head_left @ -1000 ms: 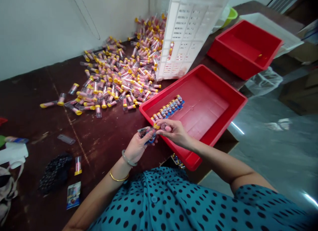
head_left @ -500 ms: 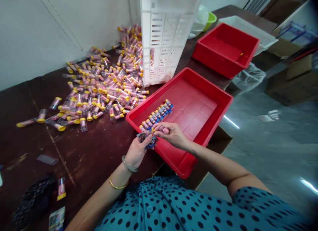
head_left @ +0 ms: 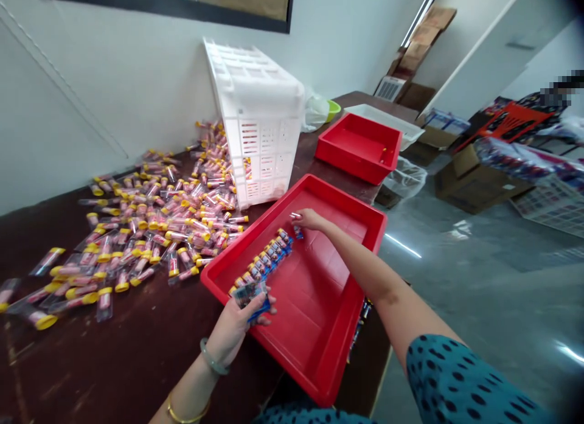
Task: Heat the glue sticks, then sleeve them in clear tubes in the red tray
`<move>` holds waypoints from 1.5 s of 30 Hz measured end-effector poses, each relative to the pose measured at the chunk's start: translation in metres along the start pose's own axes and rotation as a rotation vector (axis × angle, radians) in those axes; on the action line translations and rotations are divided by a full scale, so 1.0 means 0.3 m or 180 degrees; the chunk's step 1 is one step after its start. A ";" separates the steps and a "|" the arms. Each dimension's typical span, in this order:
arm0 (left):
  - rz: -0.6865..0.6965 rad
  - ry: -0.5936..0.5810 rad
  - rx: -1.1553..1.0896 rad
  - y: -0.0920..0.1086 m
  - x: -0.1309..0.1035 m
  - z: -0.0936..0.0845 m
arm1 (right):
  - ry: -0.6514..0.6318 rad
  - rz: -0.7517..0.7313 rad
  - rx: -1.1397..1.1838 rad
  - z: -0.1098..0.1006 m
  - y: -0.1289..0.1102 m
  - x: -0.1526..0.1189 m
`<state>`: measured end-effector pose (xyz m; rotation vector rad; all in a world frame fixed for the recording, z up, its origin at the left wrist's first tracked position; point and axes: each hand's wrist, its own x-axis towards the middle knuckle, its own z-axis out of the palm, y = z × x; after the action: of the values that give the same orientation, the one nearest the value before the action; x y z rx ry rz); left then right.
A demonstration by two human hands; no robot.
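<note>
Within the shallow red tray, the right hand is pinching a small tube — blue packet just below — beside a row of tubes. Over the tray's near rim, the left hand is clasping printed sachets; left of the tray, yellow-capped tubes are lying heaped.

A packing workshop, by its look
Capped clear tubes lie heaped on a dark surface beside red trays and a slotted white crate; cardboard boxes stand stacked behind, and a large carton sits on the grey floor.
</note>
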<state>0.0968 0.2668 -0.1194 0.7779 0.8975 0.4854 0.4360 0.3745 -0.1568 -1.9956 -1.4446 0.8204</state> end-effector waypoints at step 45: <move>0.0173 -0.0057 0.0371 0.015 -0.024 0.000 | -0.1312 -0.1280 0.1879 0.010 -0.338 -0.574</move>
<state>0.0928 0.2650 -0.1122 0.9134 0.8957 0.4762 0.3285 0.2384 -0.0573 -1.0955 -1.5155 1.3293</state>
